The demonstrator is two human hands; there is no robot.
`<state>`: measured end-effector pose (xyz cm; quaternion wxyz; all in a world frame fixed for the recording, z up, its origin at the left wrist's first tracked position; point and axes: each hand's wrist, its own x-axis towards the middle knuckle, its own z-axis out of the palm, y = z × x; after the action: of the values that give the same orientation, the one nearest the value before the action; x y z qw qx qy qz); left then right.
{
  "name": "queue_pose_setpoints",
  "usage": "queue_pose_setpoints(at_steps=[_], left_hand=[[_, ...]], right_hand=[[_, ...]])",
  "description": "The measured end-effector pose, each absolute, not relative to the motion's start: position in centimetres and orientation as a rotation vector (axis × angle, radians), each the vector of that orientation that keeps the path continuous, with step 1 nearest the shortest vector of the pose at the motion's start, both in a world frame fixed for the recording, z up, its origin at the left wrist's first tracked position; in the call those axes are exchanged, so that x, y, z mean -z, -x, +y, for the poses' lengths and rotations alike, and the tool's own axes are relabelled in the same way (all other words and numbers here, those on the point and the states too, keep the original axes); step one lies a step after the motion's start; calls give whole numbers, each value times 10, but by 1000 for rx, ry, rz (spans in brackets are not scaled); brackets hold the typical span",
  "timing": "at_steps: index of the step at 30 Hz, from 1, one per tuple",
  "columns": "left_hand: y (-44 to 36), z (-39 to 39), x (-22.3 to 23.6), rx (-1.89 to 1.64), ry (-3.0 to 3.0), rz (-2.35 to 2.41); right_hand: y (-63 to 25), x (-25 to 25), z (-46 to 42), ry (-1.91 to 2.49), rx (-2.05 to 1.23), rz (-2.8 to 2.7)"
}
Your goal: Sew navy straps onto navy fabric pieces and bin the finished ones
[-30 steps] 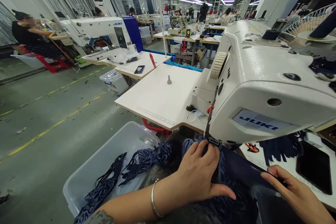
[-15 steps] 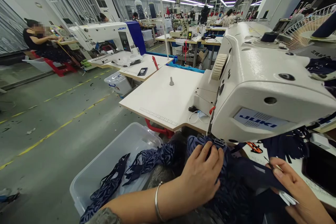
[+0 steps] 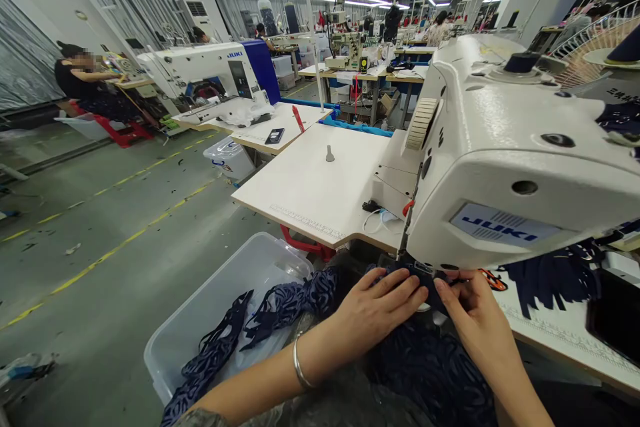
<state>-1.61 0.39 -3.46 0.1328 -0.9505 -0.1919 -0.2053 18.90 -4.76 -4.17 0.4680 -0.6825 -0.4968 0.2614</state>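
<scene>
My left hand point(image 3: 383, 307), a bangle point(image 3: 300, 363) on its wrist, lies with fingers stretched over navy fabric point(image 3: 425, 280) at the needle area of the white sewing machine point(image 3: 530, 193). Close to its fingertips, on the right, my right hand point(image 3: 473, 307) pinches the same navy fabric between thumb and fingers. The fabric under the presser foot is partly hidden by both hands. A bunched mass of navy openwork fabric point(image 3: 435, 367) hangs below my hands over my lap. More of that fabric point(image 3: 300, 297) trails left into a clear plastic bin point(image 3: 200, 307).
A white table extension point(image 3: 305, 180) with a grey peg point(image 3: 329, 153) stands ahead. Orange-handled snips point(image 3: 494, 280), cut navy strips point(image 3: 555, 273) and a dark flat object point(image 3: 617, 313) lie at right. Another sewing machine point(image 3: 200, 73) and a seated person point(image 3: 80, 80) are further left.
My right hand has moved left from the table's right side up to the needle area, and the dark thread-like tool and white piece by it no longer show. My left hand has flattened out.
</scene>
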Motion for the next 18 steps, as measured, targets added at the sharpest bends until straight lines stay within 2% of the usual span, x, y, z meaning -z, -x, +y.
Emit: queue_pose_setpoints(at_steps=[6,14,18], left_hand=[[17,8,39,665,2802,-584],[21,8,33,607,2819,-602],[21,8,36,661,2783,-624]], right_hand=[[-202,37,-60,1743,-747,-1368],[-200,42,-43,1581,-414,-1582],[-202,44,-36,1513,-348,-1657]])
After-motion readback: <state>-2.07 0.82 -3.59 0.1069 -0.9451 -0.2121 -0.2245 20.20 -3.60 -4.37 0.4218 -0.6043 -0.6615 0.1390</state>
